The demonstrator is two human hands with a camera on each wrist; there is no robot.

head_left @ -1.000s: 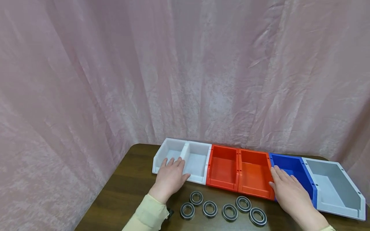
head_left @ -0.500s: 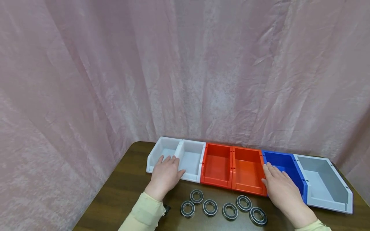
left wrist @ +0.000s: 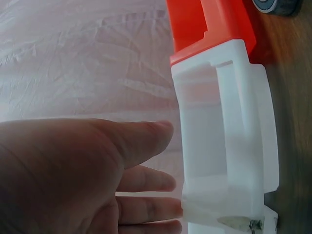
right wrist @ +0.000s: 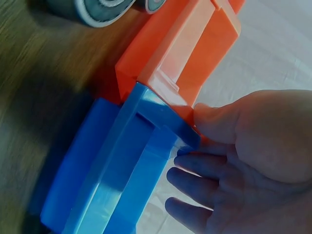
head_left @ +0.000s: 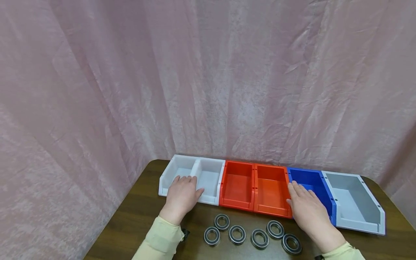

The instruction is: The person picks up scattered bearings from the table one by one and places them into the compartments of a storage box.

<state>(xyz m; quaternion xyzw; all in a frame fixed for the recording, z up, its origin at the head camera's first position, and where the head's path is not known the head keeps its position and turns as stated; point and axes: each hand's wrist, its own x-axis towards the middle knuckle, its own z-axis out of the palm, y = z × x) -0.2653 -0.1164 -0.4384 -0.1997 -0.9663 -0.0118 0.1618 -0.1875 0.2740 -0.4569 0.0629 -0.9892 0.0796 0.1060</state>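
My left hand (head_left: 182, 196), palm down, lies over the front of two joined white bins (head_left: 209, 177), fingers extended and thumb spread to the right. In the left wrist view its fingertips reach the edge of the white bin (left wrist: 251, 122). My right hand (head_left: 307, 207) lies over the blue bin (head_left: 313, 178), fingers straight. The right wrist view has its thumb at the corner where the blue bin (right wrist: 109, 170) meets an orange-red bin (right wrist: 168, 53). Neither hand holds anything. Between the hands stand a red bin (head_left: 238, 180) and the orange-red bin (head_left: 272, 186).
A light grey bin (head_left: 352, 202) ends the row on the right. Several ball bearings (head_left: 260, 231) lie flat on the dark wooden table (head_left: 130, 220) in front of the bins. A pink curtain (head_left: 208, 79) hangs right behind the row.
The whole row of bins has slid left along the table, and both hands have moved left with it. The bearings have stayed in place.
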